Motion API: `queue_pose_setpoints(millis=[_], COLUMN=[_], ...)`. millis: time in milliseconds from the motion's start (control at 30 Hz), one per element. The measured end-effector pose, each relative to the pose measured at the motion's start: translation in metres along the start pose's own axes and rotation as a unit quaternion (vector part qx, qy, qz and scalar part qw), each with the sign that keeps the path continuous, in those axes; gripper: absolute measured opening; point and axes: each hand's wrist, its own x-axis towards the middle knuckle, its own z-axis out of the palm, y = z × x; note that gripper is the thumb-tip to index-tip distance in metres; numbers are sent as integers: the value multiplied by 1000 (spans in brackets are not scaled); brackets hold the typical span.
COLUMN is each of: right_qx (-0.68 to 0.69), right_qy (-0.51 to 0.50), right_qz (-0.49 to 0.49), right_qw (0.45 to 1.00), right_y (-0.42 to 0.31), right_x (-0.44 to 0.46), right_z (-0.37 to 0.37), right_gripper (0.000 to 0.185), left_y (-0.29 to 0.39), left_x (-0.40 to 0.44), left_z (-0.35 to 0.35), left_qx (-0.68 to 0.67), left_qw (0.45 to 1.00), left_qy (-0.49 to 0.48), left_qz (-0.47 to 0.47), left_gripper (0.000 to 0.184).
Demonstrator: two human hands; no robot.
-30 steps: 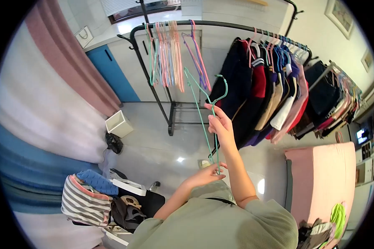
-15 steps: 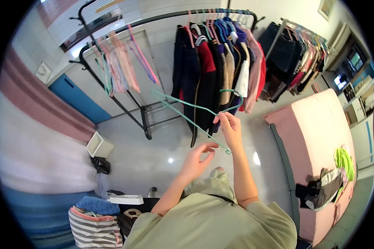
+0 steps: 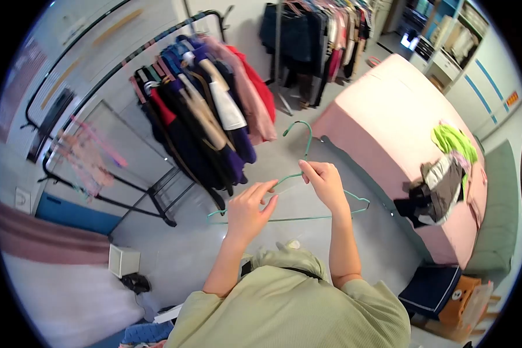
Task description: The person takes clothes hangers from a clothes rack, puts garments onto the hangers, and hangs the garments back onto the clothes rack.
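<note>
A green hanger [image 3: 298, 219] is held up in front of me, its hook at the top and its long bar running roughly level. My right hand [image 3: 326, 185] pinches it near the neck, just below the hook. On the hanger's left shoulder is my left hand [image 3: 249, 210], its fingers bent over the wire and the thumb apart from them; whether it grips the wire is hard to tell. Dark, white, pink and red garments [image 3: 214, 116] hang on the black rack [image 3: 107, 75] beyond, and several pink hangers [image 3: 84, 153] hang at its left end.
A bed with a pink cover [image 3: 383, 110] stands at the right, with a pile of clothes [image 3: 441, 180] on it. A second rack of clothes [image 3: 313, 46] is at the back. A white bin [image 3: 123, 260] stands at the lower left by the curtain [image 3: 58, 290].
The view has swung right toward the bed. The hanger has turned from slanted to nearly level, hook upward. My left hand has moved from beside the hanger onto its shoulder.
</note>
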Motion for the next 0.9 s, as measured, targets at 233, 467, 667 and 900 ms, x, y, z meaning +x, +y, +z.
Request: queue_pose_setpoints(millis=[233,467,667,900], right_qx=[-15,21,10,-26], right_qy=[80,192,354,465], right_qz=[88,173,205,262], right_qw=[993,966,913,845], right_y=[64,105,138,162], right_x=[-37,-90,-133,-145], right_z=[-100,-149,-184,-233], right_gripper=[48,44,42,44], left_y=[67,105,138,188], left_x=[30,43,60,105], left_z=[87,154,219,286], left_qx=[-61,-124,-182,-251], left_qw=[994,972,927,860], left_qy=[-52,-171,-277,-365], left_qz=[72,106,174,255], left_gripper=[17,16,19,19])
